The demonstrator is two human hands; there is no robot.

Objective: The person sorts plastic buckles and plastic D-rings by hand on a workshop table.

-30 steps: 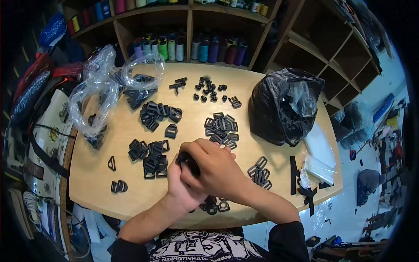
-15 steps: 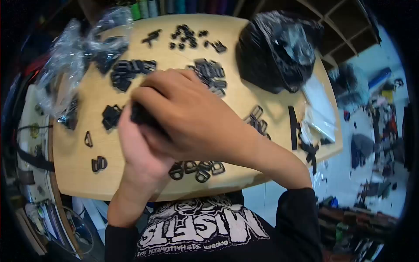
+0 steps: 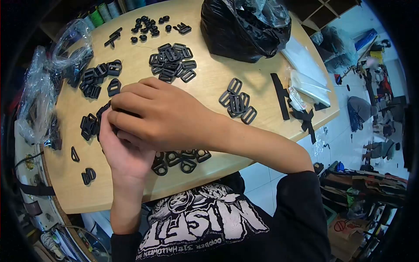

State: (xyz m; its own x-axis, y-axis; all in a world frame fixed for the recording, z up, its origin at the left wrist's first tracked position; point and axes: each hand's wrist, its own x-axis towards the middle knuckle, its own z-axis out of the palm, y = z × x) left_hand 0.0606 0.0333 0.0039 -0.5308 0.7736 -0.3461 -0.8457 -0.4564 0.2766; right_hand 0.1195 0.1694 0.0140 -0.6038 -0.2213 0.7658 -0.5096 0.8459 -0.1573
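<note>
My left hand (image 3: 125, 153) is cupped, palm up, over the left part of the table. My right hand (image 3: 159, 115) lies across it with its fingers curled down into the palm. Black plastic pieces are between the two hands, but the fingers hide nearly all of them, so their exact kind cannot be told. Just left of the hands lies a small heap of black side-release buckles (image 3: 89, 126). Black ring-ended plastic pieces (image 3: 187, 165) lie under and right of my left wrist. Beyond my fingers are black ladder-type buckles (image 3: 96, 76) and a pile of strap sliders (image 3: 171, 61).
More oval sliders (image 3: 236, 104) lie right of my forearm. Round black pieces (image 3: 146, 28) sit at the back. A black plastic bag (image 3: 240, 32) stands at the back right, clear bags (image 3: 37, 100) at the left. Black webbing (image 3: 280, 96) and plastic sheets (image 3: 307, 83) lie near the right edge.
The view has shifted, so the table's contents sit lower and further left. My hands stay together, and my right fingers now cover more of the black pieces seen in my left palm before.
</note>
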